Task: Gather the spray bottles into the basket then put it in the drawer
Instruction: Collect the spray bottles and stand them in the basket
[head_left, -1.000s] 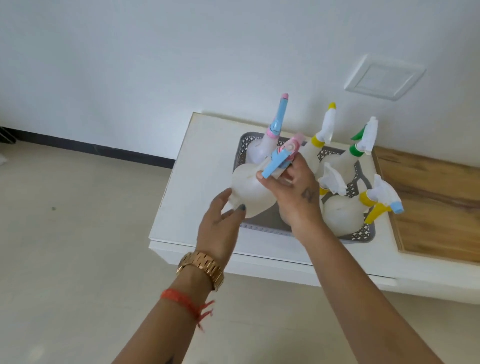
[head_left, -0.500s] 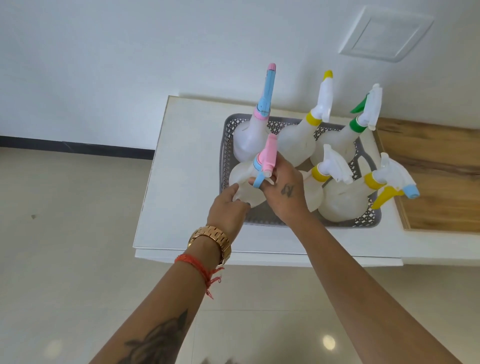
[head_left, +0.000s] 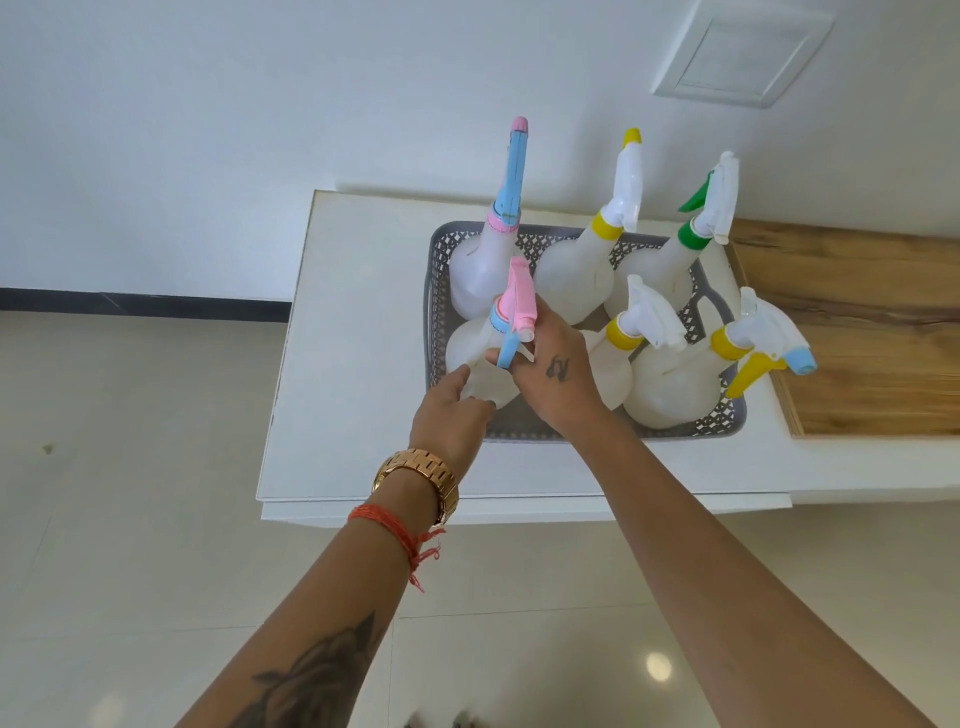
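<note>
**6 spray bottles in the basket, both hands on the near-left one**

A grey basket (head_left: 435, 291) with lattice walls sits on a white cabinet top (head_left: 353, 322). 6 translucent spray bottles stand in it, in 2 rows of 3.

The back row, from 9 o'clock to 3 o'clock: a blue-headed bottle (head_left: 485, 260), a yellow-collared bottle (head_left: 576, 275), a green-collared bottle (head_left: 657, 275). In the front row, a second yellow-collared bottle (head_left: 636, 325) stands in the middle and a bottle with a yellow trigger (head_left: 675, 384) at the 3 o'clock end.

The pink-headed bottle (head_left: 511, 312) occupies the 7 o'clock corner. The right hand (head_left: 556, 374) grips its neck, fingers wrapped just under the trigger. The left hand (head_left: 452, 415) curls its fingers against the bottle's lower body.

A wooden board (head_left: 872, 332) lies at 3 o'clock of the basket.
</note>
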